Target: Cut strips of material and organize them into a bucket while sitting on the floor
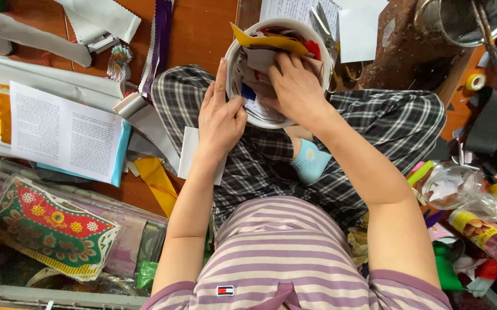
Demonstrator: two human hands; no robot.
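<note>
A white round bucket (323, 54) rests tilted on my lap, full of coloured paper and cloth scraps, with a yellow piece (265, 41) poking out on top. My left hand (221, 115) grips the bucket's near-left rim, thumb over the edge. My right hand (294, 86) reaches inside, fingers closed among the scraps. I sit cross-legged in plaid trousers and a striped shirt, one foot in a light blue sock (311, 162).
Printed sheets (64, 132) and grey cloth strips lie to the left on the wooden floor. A decorated red-green packet (53, 227) sits lower left. Scissors (324, 26) lie beyond the bucket. A metal pot (466, 20) stands top right; clear jars (452, 186), tape and clutter crowd the right.
</note>
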